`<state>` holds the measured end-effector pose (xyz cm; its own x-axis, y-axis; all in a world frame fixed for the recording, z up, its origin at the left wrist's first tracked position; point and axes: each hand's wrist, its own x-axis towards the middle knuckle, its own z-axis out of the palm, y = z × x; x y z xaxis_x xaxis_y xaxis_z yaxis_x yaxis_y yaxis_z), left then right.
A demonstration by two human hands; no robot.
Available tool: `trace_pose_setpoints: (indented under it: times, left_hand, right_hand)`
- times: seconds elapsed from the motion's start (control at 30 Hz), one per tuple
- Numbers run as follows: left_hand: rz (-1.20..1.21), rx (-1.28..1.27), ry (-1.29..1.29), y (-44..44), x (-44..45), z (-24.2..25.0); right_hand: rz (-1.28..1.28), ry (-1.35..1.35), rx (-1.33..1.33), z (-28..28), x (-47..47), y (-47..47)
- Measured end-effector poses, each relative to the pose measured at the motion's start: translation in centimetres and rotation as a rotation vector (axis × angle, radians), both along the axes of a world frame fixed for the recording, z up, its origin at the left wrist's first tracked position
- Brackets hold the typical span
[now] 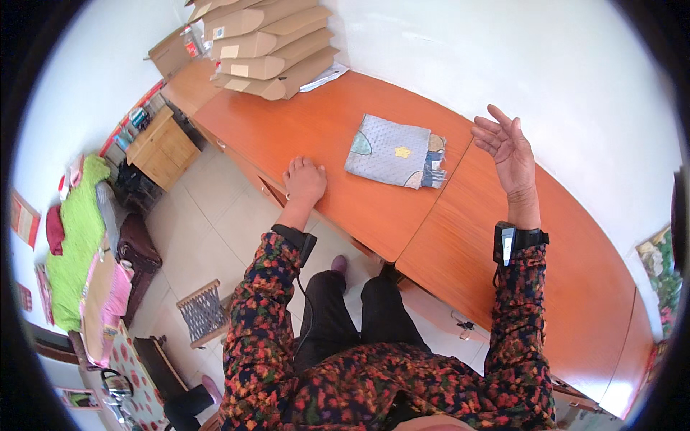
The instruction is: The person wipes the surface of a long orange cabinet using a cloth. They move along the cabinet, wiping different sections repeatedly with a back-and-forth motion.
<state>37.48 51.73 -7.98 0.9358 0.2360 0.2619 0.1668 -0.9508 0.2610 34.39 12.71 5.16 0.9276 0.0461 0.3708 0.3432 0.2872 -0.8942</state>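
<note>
A folded grey-blue cloth (385,151) with a yellow flower, patches and a frayed edge on its right side lies flat on the orange wooden tabletop (334,126). My left hand (304,180) rests at the table's near edge, left of the cloth, palm down and holding nothing. Raised on the right, near the wall side of the table, is my right hand (506,145), with its palm turned up, its fingers spread and nothing in it. Neither hand touches the cloth. Each wrist carries a black strapped device.
Cardboard boxes (269,54) are stacked at the table's far left end, beside papers (324,77) and a bottle (191,43). A seam crosses the tabletop right of the cloth. Keys (465,325) hang at the near side. A small slatted stool (204,313) stands on the floor; another person's leg (188,404) shows lower left.
</note>
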Motion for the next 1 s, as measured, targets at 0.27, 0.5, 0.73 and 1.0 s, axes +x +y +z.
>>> trace_pose_setpoints:
  times: [0.27, 0.5, 0.73, 1.0]
  left_hand:
    - [-0.78, 0.307, -0.019, -9.0, 4.2, 2.0]
    - [-0.594, 0.358, 0.338, -6.0, 15.7, 0.6]
    - [-0.274, 0.162, 0.43, -2.7, 27.8, 0.9]
    - [-0.025, 0.341, 0.467, -8.8, 30.6, 3.7]
  right_hand:
    - [-0.089, 0.144, -0.131, -3.2, 0.5, -1.0]
    - [0.274, 0.471, -0.012, -10.3, -1.8, -2.1]
    - [0.34, 0.504, 0.029, -11.9, -1.1, -3.1]
    - [0.43, 0.534, -0.044, -11.5, -0.8, -2.8]
